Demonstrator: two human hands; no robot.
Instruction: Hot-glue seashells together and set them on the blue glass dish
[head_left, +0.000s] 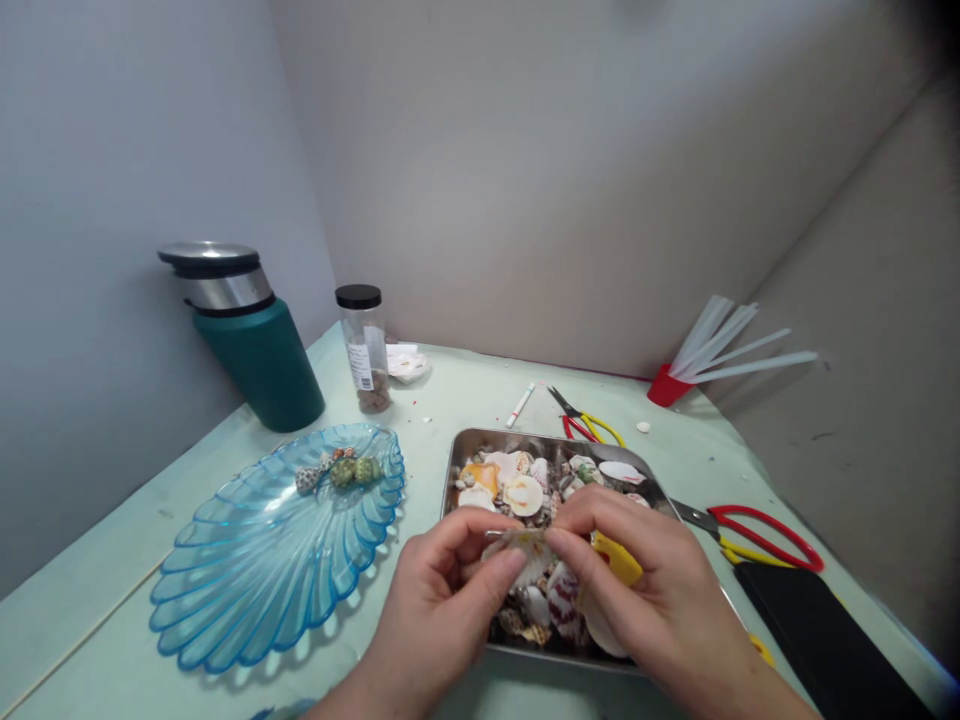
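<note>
Over the near half of a metal tray of mixed seashells, my two hands meet at the fingertips. My left hand pinches a pale, ribbed scallop shell between thumb and fingers. Along the shell's upper edge lies a thin metal tip. My right hand is closed at that same edge, and a yellow handle-like piece shows in its grip; its exact kind is partly hidden. Below the fingers in the tray lies a purple-and-white striped shell.
A blue shell-shaped dish with several small shells stands left. Behind are a green bottle, a clear jar and a red cup of white sticks. Pliers, red-and-yellow-handled scissors and a black phone lie about the tray.
</note>
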